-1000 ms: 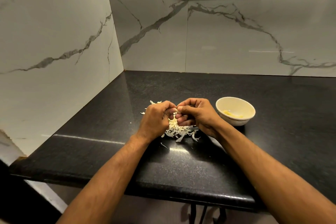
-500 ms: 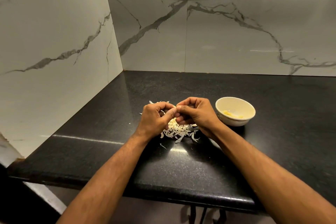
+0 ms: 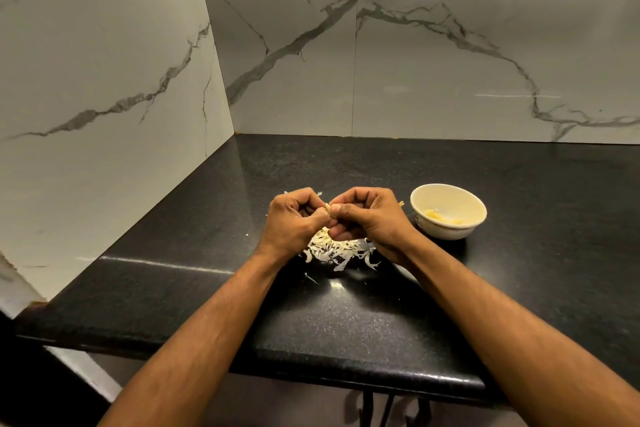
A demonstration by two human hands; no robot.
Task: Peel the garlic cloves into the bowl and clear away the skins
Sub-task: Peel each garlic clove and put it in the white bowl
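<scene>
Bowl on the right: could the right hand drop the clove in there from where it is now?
Probably yes. The bowl stands just beside the right hand on the countertop, its mouth open with nothing between them. But both hands share a grip on the garlic clove, so the left hand must release first.

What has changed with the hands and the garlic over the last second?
Very little. The left hand and right hand still pinch the garlic clove between them above the skins, their fingertips only shifting slightly as they work. The bowl and the skins stayed put.
</scene>
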